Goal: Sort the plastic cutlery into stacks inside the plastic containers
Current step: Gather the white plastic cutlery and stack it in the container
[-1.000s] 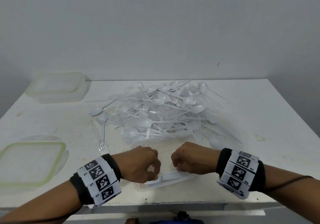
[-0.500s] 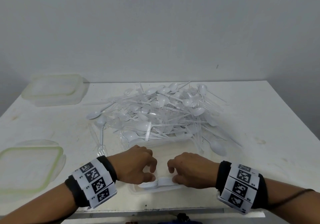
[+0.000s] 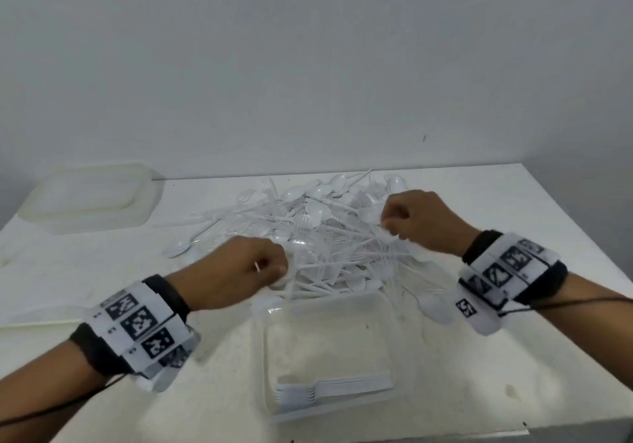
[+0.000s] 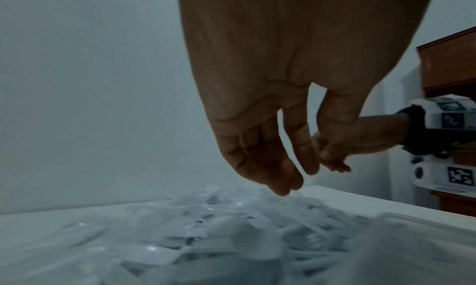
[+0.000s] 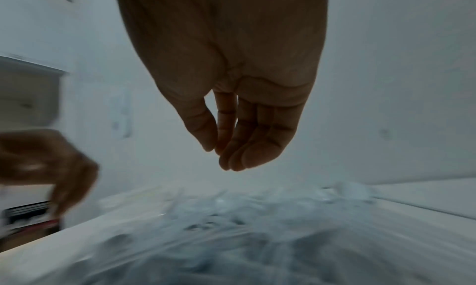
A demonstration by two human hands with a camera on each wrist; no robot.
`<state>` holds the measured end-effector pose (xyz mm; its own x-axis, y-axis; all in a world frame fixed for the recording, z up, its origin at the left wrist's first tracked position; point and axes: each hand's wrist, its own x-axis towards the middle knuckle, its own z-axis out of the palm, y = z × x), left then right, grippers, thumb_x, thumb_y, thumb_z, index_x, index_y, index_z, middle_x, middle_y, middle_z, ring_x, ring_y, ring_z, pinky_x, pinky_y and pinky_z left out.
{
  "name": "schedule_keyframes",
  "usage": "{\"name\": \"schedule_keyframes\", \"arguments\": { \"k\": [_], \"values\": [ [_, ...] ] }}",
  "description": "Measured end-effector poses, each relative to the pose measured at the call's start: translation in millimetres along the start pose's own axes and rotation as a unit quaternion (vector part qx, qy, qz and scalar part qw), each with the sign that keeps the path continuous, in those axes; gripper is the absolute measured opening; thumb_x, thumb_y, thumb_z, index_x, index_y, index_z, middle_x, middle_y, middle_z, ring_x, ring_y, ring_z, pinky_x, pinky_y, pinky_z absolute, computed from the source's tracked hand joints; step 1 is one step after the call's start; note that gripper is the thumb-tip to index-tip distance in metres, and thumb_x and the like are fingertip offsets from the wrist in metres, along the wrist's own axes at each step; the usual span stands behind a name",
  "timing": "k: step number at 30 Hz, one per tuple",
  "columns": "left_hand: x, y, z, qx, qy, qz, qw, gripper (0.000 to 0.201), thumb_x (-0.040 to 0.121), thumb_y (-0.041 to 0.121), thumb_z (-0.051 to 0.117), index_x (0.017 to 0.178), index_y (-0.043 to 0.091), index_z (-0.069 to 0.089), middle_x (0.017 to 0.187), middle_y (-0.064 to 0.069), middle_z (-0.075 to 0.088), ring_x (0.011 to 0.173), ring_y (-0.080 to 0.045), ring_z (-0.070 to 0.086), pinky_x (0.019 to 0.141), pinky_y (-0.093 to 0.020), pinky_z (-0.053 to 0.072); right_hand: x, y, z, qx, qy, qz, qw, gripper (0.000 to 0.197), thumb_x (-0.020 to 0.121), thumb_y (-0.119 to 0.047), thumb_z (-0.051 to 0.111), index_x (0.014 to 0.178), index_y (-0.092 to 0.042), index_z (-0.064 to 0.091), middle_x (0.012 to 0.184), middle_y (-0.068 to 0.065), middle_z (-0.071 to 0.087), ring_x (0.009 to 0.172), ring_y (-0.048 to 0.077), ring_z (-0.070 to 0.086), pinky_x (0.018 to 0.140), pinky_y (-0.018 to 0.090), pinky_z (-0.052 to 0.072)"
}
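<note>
While both hands (image 3: 239, 267) (image 3: 419, 221) hover empty and loose-fingered, we judge the cutlery heap (image 3: 329, 233) directly beneath, left hand nearer.

cutlery pile (image 5: 231, 238) smeared by motion blur in right wrist view; forks not told from spoons there. left hand (image 5: 49, 167) blurred at frame edge in same view. near part of pile (image 3: 325, 247) hidden behind left hand (image 3: 236, 271) in head view. lid (image 3: 30, 305) at left cut off by frame edge, washed out. contact of right hand (image 3: 421, 223) with cutlery not resolved.
</note>
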<state>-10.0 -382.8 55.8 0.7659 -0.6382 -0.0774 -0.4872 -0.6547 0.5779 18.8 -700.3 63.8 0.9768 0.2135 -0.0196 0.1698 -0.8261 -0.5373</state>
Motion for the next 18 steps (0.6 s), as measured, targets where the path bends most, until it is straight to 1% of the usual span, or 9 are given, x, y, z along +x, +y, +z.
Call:
{"name": "schedule_keyframes", "arguments": {
  "k": [2, 3, 4, 5, 8, 10, 11, 14, 18],
  "values": [
    [6.8, -18.4, -16.0, 0.010, 0.044, -0.041, 0.998, 0.015, 0.091, 0.031, 0.056, 0.085, 0.021, 0.066, 0.085, 0.010, 0.067, 0.078, -0.006, 0.060, 0.071, -0.023, 0.049, 22.2, 34.3, -8.4, 0.001, 0.028, 0.071, 0.997, 0.012, 0.083, -0.008, 0.065, 0.073, -0.015, 0.065, 0.065, -0.007, 0.063, 0.058, 0.011, 0.060, 0.055, 0.018, 0.045],
    [9.8, -27.7, -23.0, 0.022, 0.056, -0.060, 0.996, 0.012, 0.092, 0.026, 0.058, 0.084, 0.022, 0.066, 0.085, 0.008, 0.067, 0.078, -0.006, 0.061, 0.073, -0.024, 0.049, 32.3, 51.7, -9.9, -0.004, 0.040, 0.104, 0.994, 0.009, 0.083, -0.008, 0.065, 0.075, -0.012, 0.066, 0.069, -0.005, 0.064, 0.060, 0.016, 0.060, 0.055, 0.019, 0.045],
    [13.2, -37.2, -29.6, 0.039, 0.066, -0.079, 0.994, 0.009, 0.091, 0.022, 0.060, 0.085, 0.022, 0.066, 0.086, 0.006, 0.067, 0.079, -0.007, 0.061, 0.075, -0.027, 0.050, 42.0, 66.7, -10.8, -0.016, 0.049, 0.129, 0.990, 0.004, 0.083, -0.010, 0.067, 0.079, -0.009, 0.067, 0.075, -0.001, 0.065, 0.065, 0.019, 0.058, 0.056, 0.022, 0.044],
    [16.9, -46.5, -35.8, 0.058, 0.070, -0.097, 0.991, 0.009, 0.091, 0.019, 0.060, 0.086, 0.022, 0.066, 0.089, 0.004, 0.066, 0.081, -0.011, 0.061, 0.077, -0.029, 0.050, 51.0, 79.0, -10.3, -0.034, 0.051, 0.150, 0.987, 0.007, 0.084, -0.014, 0.068, 0.084, -0.007, 0.066, 0.084, 0.004, 0.066, 0.070, 0.020, 0.056, 0.059, 0.026, 0.043],
    [29.7, -73.0, -51.8, 0.114, 0.051, -0.152, 0.980, 0.006, 0.091, 0.021, 0.058, 0.090, 0.023, 0.064, 0.097, 0.001, 0.059, 0.086, -0.017, 0.060, 0.080, -0.032, 0.047, 74.5, 101.8, -3.9, -0.100, 0.018, 0.204, 0.974, 0.026, 0.090, -0.026, 0.065, 0.102, -0.004, 0.060, 0.109, 0.013, 0.062, 0.091, 0.027, 0.054, 0.074, 0.030, 0.038],
    [37.9, -90.8, -59.7, 0.152, 0.029, -0.188, 0.970, 0.007, 0.092, 0.023, 0.058, 0.095, 0.022, 0.064, 0.101, -0.002, 0.055, 0.087, -0.018, 0.057, 0.079, -0.028, 0.041, 90.1, 108.9, 1.3, -0.124, 0.009, 0.221, 0.967, 0.042, 0.092, -0.036, 0.060, 0.114, 0.000, 0.055, 0.120, 0.017, 0.059, 0.108, 0.034, 0.054, 0.085, 0.035, 0.042],
    [41.1, -99.1, -62.5, 0.164, 0.022, -0.204, 0.965, 0.009, 0.092, 0.024, 0.058, 0.098, 0.021, 0.064, 0.102, -0.003, 0.055, 0.087, -0.018, 0.055, 0.078, -0.027, 0.039, 97.3, 110.6, 4.2, -0.132, 0.007, 0.230, 0.964, 0.050, 0.091, -0.042, 0.059, 0.118, 0.000, 0.053, 0.124, 0.018, 0.057, 0.113, 0.035, 0.053, 0.091, 0.038, 0.043],
    [47.9, -115.1, -65.2, 0.172, 0.024, -0.228, 0.958, 0.015, 0.091, 0.021, 0.058, 0.103, 0.015, 0.066, 0.100, -0.004, 0.055, 0.085, -0.017, 0.051, 0.079, -0.026, 0.036, 114.5, 109.1, 14.2, -0.164, -0.019, 0.264, 0.950, 0.068, 0.088, -0.058, 0.054, 0.125, 0.000, 0.049, 0.125, 0.021, 0.056, 0.115, 0.037, 0.053, 0.095, 0.041, 0.043],
    [54.0, -128.2, -55.7, 0.151, 0.050, -0.236, 0.959, 0.017, 0.091, 0.019, 0.059, 0.105, 0.012, 0.065, 0.101, -0.004, 0.054, 0.086, -0.017, 0.051, 0.080, -0.027, 0.036, 124.5, 102.7, 22.2, -0.196, -0.041, 0.285, 0.937, 0.068, 0.087, -0.063, 0.053, 0.116, -0.001, 0.055, 0.121, 0.023, 0.054, 0.113, 0.038, 0.051, 0.094, 0.041, 0.040]
  ]
}}
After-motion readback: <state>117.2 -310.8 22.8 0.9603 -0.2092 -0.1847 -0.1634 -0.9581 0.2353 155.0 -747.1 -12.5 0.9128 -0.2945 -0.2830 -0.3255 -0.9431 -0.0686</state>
